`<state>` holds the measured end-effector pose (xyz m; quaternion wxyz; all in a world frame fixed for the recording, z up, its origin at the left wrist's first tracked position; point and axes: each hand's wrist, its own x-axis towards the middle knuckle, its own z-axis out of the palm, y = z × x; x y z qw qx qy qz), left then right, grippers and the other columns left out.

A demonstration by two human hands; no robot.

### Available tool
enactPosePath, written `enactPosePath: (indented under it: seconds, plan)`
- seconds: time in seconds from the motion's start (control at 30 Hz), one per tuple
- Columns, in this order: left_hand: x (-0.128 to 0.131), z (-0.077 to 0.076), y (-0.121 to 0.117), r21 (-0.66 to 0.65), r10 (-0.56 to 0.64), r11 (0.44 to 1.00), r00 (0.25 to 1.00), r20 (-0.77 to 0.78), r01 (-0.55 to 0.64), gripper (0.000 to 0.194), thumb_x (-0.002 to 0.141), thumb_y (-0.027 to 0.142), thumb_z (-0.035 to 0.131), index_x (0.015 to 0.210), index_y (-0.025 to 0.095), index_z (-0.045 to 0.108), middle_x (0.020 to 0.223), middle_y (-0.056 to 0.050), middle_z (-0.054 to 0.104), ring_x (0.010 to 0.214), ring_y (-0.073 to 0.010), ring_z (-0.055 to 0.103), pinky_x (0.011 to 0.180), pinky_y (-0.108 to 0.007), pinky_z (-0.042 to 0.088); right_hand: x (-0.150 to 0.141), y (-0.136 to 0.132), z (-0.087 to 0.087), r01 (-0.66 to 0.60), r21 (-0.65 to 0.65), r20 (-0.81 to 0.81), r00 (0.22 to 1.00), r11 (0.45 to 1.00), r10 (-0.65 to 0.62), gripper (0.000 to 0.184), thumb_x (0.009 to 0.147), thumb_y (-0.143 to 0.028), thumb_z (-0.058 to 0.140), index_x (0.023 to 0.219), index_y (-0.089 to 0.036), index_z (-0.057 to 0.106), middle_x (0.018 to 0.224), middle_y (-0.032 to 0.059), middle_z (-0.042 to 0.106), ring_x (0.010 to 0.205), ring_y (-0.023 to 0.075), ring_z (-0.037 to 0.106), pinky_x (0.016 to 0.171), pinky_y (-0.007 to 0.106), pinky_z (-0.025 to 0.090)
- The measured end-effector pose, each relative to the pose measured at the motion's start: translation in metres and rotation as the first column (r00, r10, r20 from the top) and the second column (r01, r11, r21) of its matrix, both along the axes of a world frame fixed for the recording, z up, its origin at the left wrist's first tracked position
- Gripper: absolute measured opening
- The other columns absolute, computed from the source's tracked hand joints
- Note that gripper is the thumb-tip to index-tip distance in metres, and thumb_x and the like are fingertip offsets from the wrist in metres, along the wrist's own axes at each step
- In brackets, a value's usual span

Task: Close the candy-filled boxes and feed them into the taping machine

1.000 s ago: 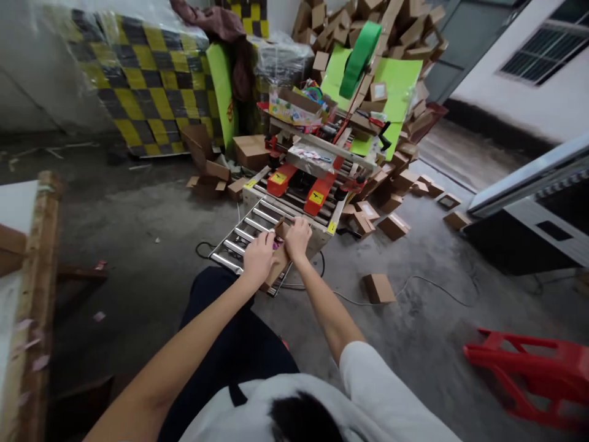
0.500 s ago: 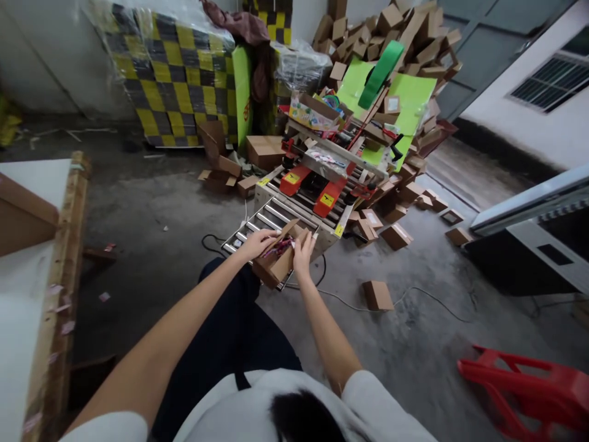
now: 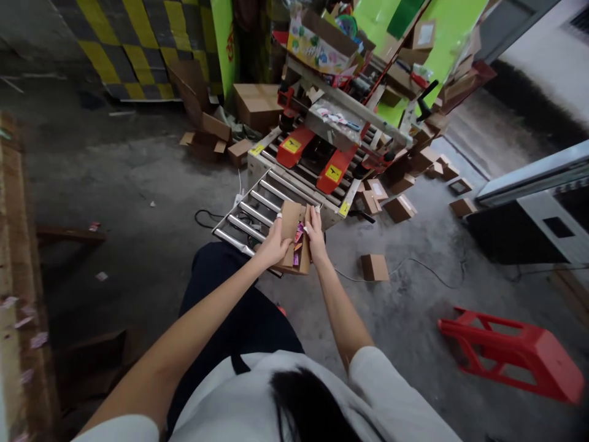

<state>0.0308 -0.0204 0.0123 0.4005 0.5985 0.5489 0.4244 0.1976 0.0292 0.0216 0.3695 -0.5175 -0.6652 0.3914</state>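
A small cardboard box (image 3: 289, 219) rests at the near end of a roller conveyor (image 3: 251, 218), its flaps partly folded over. Through the gap between the flaps show shiny pink and purple packets (image 3: 298, 242). My left hand (image 3: 275, 244) grips the left flap, thumb toward the gap. On the other side my right hand (image 3: 315, 236) is closed round the right flap and wall. White coverings show on some fingertips. Beyond the box stands a carton-sealing machine (image 3: 317, 156) with red side guides.
A printed open box (image 3: 319, 46) of supplies sits on the machine. Cartons (image 3: 257, 104) lie on the floor behind, and a small carton (image 3: 374, 267) lies to the right near a cable. A red plastic stool (image 3: 515, 353) lies at lower right. A wooden edge (image 3: 21, 264) runs along the left.
The box has turned more upright in view, and its left flap has folded inward, narrowing the opening. Both hands have moved with it. The view has shifted closer to the conveyor.
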Motion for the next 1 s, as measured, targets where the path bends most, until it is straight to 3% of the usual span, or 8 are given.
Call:
enactPosePath:
  seconds: [0.17,0.37,0.47,0.57,0.67,0.73,0.83,1.0]
  plan:
    - [0.003,0.007,0.001,0.009,0.025,1.0,1.0,-0.017,-0.025,0.072,0.087,0.029,0.057,0.15,0.009,0.029,0.149,-0.024,0.039,0.141,-0.0349,0.037,0.119,-0.053,0.031,-0.005,0.003,0.004,-0.001,0.069,0.17,0.985,0.998,-0.011,0.076,0.097,-0.062,0.029,0.158,-0.016,0.025,0.165,0.0077,0.009,0.153,0.0207,0.005,0.127,0.043,0.011]
    - [-0.002,0.033,0.003,-0.087,-0.025,0.995,0.954,0.299,0.054,0.068,0.08,0.049,0.071,0.133,0.015,0.047,0.131,-0.015,0.059,0.122,-0.03,0.056,0.11,-0.046,0.042,-0.008,0.005,0.008,0.066,0.075,0.171,0.982,0.995,-0.078,0.068,0.102,-0.056,0.017,0.156,-0.016,0.027,0.163,0.0102,0.017,0.152,0.0207,0.011,0.125,0.045,0.017]
    - [-0.006,0.042,0.004,-0.217,0.018,0.971,0.871,0.492,0.103,0.074,0.071,0.048,0.079,0.131,0.016,0.049,0.129,-0.012,0.061,0.121,-0.0303,0.058,0.106,-0.043,0.045,-0.009,-0.006,0.021,0.053,0.233,0.226,0.968,0.971,-0.107,0.067,0.102,-0.057,0.018,0.154,-0.017,0.031,0.158,0.0143,0.026,0.149,0.0233,0.02,0.123,0.047,0.023]
    - [-0.008,0.048,0.001,-0.259,0.048,0.951,0.747,0.664,0.17,0.067,0.076,0.052,0.075,0.129,0.019,0.051,0.133,-0.009,0.061,0.126,-0.0289,0.056,0.109,-0.04,0.044,-0.01,-0.027,0.041,-0.136,0.376,0.311,0.95,0.916,0.014,0.066,0.099,-0.064,0.032,0.145,-0.018,0.043,0.146,0.0161,0.041,0.143,0.0279,0.031,0.12,0.048,0.028]
    - [-0.006,0.051,-0.003,-0.249,0.084,0.959,0.699,0.71,0.138,0.061,0.08,0.058,0.072,0.123,0.019,0.054,0.133,-0.008,0.061,0.131,-0.0274,0.053,0.113,-0.038,0.041,-0.014,-0.047,0.055,-0.402,0.322,0.469,0.854,0.857,0.224,0.053,0.091,-0.063,0.057,0.122,-0.02,0.061,0.128,0.0132,0.057,0.133,0.0327,0.041,0.121,0.054,0.02]
    - [-0.004,0.052,-0.005,-0.283,0.12,0.95,0.683,0.72,0.131,0.06,0.083,0.061,0.069,0.122,0.018,0.055,0.129,-0.009,0.063,0.13,-0.0266,0.054,0.112,-0.037,0.042,-0.02,-0.054,0.059,-0.458,0.245,0.538,0.798,0.855,0.273,0.033,0.088,-0.05,0.066,0.105,-0.022,0.067,0.116,0.0099,0.063,0.124,0.0314,0.047,0.121,0.056,0.012]
    - [-0.002,0.053,-0.007,-0.342,0.164,0.927,0.658,0.735,0.152,0.061,0.086,0.06,0.066,0.129,0.018,0.054,0.126,-0.009,0.064,0.128,-0.0256,0.055,0.11,-0.036,0.044,-0.031,-0.054,0.057,-0.4,0.18,0.562,0.792,0.899,0.24,0.007,0.085,-0.026,0.065,0.091,-0.023,0.068,0.103,0.0055,0.067,0.113,0.0266,0.052,0.12,0.055,0.007]
    - [-0.005,0.051,-0.009,-0.429,0.225,0.884,0.635,0.739,0.186,0.059,0.09,0.058,0.062,0.137,0.023,0.052,0.134,-0.007,0.061,0.132,-0.0256,0.053,0.11,-0.038,0.045,-0.047,-0.049,0.057,-0.253,0.109,0.597,0.79,0.961,0.14,0.014,0.08,-0.016,0.058,0.088,-0.021,0.067,0.099,0.0051,0.067,0.11,0.0267,0.052,0.116,0.055,0.014]
